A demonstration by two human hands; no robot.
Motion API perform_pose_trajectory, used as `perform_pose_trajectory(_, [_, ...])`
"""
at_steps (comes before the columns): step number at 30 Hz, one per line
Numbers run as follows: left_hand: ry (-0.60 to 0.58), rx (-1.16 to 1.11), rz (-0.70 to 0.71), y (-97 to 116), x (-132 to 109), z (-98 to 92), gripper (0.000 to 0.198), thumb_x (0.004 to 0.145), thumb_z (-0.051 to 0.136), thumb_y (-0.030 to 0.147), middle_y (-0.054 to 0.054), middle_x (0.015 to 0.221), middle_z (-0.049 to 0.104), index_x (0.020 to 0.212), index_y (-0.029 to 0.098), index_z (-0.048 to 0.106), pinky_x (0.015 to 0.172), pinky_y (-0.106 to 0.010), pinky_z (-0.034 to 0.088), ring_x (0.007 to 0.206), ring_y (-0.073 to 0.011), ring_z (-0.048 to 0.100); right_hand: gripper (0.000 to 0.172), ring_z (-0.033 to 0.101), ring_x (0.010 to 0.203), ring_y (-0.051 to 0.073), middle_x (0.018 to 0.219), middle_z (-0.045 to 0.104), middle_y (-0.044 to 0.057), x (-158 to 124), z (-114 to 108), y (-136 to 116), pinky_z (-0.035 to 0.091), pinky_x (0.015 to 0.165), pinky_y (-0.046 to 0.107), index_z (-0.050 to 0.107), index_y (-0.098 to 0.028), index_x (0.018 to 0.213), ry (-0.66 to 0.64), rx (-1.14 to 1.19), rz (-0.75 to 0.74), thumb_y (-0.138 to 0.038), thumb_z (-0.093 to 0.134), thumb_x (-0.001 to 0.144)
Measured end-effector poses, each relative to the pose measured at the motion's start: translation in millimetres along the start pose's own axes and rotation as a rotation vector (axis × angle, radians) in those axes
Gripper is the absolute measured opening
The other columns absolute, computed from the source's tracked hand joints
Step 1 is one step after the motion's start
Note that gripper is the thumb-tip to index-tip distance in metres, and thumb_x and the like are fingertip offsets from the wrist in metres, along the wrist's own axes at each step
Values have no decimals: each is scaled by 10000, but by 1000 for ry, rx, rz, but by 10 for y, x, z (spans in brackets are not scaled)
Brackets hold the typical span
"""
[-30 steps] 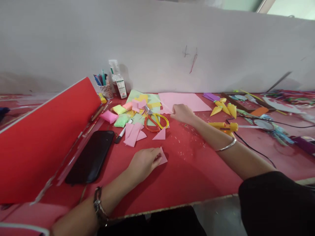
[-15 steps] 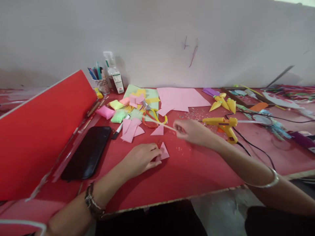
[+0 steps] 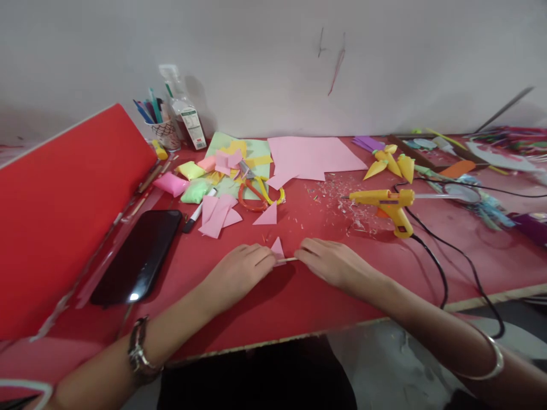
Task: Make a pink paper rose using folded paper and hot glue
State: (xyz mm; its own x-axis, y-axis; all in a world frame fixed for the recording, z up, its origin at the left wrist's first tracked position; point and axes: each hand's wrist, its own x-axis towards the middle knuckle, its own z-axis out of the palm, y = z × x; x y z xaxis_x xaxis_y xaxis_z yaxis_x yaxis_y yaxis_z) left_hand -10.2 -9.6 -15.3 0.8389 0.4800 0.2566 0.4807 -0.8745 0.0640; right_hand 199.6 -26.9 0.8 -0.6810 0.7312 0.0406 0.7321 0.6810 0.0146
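My left hand rests on the red table with its fingers pinched on a small pink paper triangle. My right hand lies just to the right of it, fingers closed on a thin pale stick whose tip reaches the pink triangle. The two hands almost touch at the stick. More pink paper pieces and one loose pink triangle lie a little farther back.
Orange and yellow scissors lie on coloured paper scraps. A yellow glue gun with a black cable sits at the right. A black phone and a tilted red board are at the left. A pen cup and a bottle stand by the wall.
My right hand came back from the pink sheet at the far side with a thin stick and brought it down to the pink triangle under my left hand.
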Motion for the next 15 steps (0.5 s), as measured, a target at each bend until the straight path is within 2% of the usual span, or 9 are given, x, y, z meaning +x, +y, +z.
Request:
perform_pose_trajectory(5, [14,-164,-113,-10,6,23,202,874,367,198,-68,834,610,876,109,549,686,-281,473,766,-156,558,184,529,762,159,884,572,66,135,10,-14,430,628,272,545,-166,982,31,133,-122,-210,450,830])
perform_pose_trajectory(8, [-24,-219,-131,-22,-4,33,204,873,355,174,-72,847,600,853,116,549,695,-277,471,788,-153,552,167,536,823,150,903,572,56,219,21,0,449,679,263,545,-171,962,1,288,-162,-222,479,817])
perform_pose_trajectory(11, [-29,-285,-124,-46,-17,51,182,867,371,174,-60,863,595,859,135,549,709,-275,463,811,-149,548,141,541,813,121,901,568,41,273,28,32,450,699,232,544,-170,935,-25,461,-135,-217,494,811])
perform_pose_trajectory(15, [-39,-441,-152,-90,-22,42,104,826,475,216,-42,908,587,887,166,543,746,-260,446,848,-141,542,112,547,807,113,923,558,40,321,9,89,443,717,228,561,-174,897,-59,534,-141,-199,493,810])
